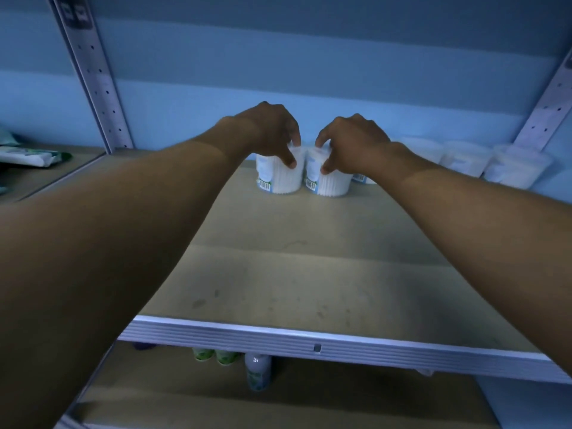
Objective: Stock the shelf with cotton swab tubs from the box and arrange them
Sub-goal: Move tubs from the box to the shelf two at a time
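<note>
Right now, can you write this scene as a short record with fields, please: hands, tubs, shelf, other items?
left hand: left hand grips the top of the left tub
right hand: right hand grips the top of the right tub
tubs: upright, side by side, at the back of the shelf
shelf: shelf, front part bare
other tubs: row of tubs at back right
lower shelf: bottles
</note>
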{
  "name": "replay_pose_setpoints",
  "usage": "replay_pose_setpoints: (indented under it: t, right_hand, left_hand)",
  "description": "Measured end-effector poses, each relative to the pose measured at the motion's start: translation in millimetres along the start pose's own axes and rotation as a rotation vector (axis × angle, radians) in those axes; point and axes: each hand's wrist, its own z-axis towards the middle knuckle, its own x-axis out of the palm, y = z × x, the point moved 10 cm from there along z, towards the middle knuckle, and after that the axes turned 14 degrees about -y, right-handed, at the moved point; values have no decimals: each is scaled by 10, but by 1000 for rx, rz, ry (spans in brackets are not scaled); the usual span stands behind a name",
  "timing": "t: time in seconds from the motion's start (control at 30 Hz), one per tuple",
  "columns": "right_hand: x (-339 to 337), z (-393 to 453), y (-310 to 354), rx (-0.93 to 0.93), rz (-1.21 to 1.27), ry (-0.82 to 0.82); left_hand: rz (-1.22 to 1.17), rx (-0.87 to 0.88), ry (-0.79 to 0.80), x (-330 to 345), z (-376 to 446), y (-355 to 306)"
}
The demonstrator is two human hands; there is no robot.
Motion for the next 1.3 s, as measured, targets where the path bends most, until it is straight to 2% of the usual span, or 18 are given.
replay_pose_setpoints:
  t: [0.67,1.3]
  right_hand:
    - [199,381,-90,27,-75,19]
    - [294,415,-158,69,-46,-20]
  left_hand:
    - [41,-13,-23,236,508,215]
    - [42,-34,-46,270,526,213]
